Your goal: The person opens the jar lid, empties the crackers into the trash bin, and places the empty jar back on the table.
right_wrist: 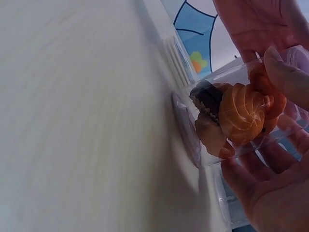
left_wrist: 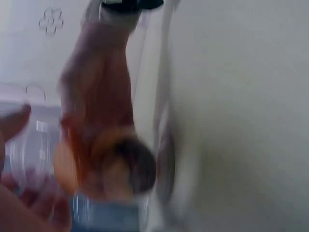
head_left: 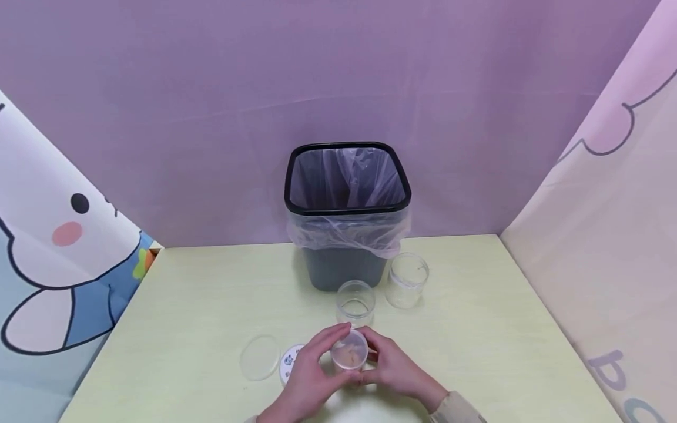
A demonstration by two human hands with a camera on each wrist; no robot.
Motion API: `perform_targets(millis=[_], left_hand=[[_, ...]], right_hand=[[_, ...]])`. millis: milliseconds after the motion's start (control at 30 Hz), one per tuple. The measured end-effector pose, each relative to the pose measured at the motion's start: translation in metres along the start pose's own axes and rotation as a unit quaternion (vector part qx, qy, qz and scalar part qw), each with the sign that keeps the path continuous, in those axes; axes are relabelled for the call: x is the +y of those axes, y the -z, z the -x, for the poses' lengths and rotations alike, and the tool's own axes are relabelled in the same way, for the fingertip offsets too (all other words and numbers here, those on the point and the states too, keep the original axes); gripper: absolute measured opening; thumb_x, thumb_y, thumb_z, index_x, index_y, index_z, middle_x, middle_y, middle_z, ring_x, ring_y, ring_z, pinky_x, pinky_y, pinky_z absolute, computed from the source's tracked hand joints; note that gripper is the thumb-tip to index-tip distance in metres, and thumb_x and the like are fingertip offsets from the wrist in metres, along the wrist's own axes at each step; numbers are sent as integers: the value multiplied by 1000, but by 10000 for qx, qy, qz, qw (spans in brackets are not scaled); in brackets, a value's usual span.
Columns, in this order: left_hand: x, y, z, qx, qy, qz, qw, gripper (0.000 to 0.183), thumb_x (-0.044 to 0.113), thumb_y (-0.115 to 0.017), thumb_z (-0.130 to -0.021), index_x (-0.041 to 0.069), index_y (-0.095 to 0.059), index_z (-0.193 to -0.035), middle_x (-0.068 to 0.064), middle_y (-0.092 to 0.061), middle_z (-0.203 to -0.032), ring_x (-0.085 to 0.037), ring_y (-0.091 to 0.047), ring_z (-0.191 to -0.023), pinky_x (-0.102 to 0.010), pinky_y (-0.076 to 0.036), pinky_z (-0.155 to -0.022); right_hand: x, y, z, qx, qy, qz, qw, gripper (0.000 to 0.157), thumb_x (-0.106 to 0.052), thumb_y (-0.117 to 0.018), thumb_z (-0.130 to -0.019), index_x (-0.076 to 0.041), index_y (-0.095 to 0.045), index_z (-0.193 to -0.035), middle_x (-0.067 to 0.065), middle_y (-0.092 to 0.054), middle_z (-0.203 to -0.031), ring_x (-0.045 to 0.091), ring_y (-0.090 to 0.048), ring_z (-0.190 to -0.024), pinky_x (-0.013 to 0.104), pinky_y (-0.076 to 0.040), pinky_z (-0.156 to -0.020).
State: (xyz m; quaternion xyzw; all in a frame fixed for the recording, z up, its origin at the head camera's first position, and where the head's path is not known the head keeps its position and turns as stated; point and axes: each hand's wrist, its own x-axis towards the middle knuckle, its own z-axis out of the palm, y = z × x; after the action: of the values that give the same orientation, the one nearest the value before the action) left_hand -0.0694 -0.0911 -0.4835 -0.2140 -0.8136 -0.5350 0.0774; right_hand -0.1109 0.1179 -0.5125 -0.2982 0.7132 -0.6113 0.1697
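Seeing a pale yellow-green table (head_left: 486, 329), faint grain running through the surface. Carries a grey bin (head_left: 344, 267) upright near the middle of the rear edge, black-rimmed, with a translucent bag (head_left: 349, 232) folded over the rim. Also carries a near clear jar (head_left: 355, 305), upright just in front of the bin, and a right-hand clear jar (head_left: 406, 282), upright just off the bin's front right. Front left, holds a clear disc (head_left: 260, 358) lying flat. Just right of that, holds a white printed disc (head_left: 288, 361), partly hidden. Can't tell touching from apart there.
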Motion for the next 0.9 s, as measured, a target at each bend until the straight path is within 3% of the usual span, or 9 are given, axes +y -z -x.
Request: perform_targets(millis=[100,200,300,433,500,667,900], left_hand=[[-9,11,-5,-438,-413,220,9979,65,28,-87,-76,17,-62,-135,2,-57,-140,-21,-52,-130,-39,-48,-98],[-18,21,-17,-1064,-838,486,9896,64,22,-86,-78,13,-61,-136,-3,-57,-140,-22,-52,-129,-41,-50,-93],[-24,27,-29,-1666,-1119,604,9778,66,20,-85,-79,11,-59,-138,-4,-56,-142,-22,-50,-131,-42,-45,-102],[-27,31,-41,-2263,-1208,652,9643,71,21,-85,-79,11,-55,-142,-1,-54,-145,-22,-46,-136,-41,-33,-112],[-28,32,-45,-2492,-1091,711,9596,72,21,-85,-78,12,-55,-143,2,-53,-145,-21,-44,-138,-40,-31,-114],[-31,32,-47,-2601,-729,803,9595,73,22,-87,-76,16,-57,-142,4,-55,-143,-20,-45,-136,-39,-31,-113],[-26,28,-41,-2190,-413,937,9703,72,18,-88,-73,15,-60,-139,1,-56,-142,-21,-47,-135,-39,-33,-113]], right_hand=[[1,-1,-2,-81,20,58,9999,64,-22,-85,-80,-21,-53,-136,6,-60,-130,21,-58,-118,35,-44,-103],[1,0,-1,-75,-43,79,9999,68,-20,-87,-77,-21,-54,-135,4,-61,-127,21,-58,-117,35,-44,-103],[1,3,0,-45,-129,74,9999,72,-16,-88,-74,-19,-54,-137,5,-61,-127,21,-58,-118,34,-44,-103],[1,4,1,-64,-247,-7,9997,77,-13,-88,-73,-20,-52,-141,8,-60,-132,22,-58,-121,32,-43,-104],[1,4,1,-66,-275,-52,9996,79,-12,-88,-73,-20,-51,-143,9,-59,-134,22,-57,-122,32,-43,-105],[0,5,1,-94,-272,-144,9995,82,-12,-88,-74,-19,-48,-146,8,-58,-135,23,-57,-122,32,-43,-104],[0,6,1,-58,-241,-94,9996,86,-14,-88,-74,-22,-46,-148,2,-56,-139,23,-56,-124,32,-43,-105]])
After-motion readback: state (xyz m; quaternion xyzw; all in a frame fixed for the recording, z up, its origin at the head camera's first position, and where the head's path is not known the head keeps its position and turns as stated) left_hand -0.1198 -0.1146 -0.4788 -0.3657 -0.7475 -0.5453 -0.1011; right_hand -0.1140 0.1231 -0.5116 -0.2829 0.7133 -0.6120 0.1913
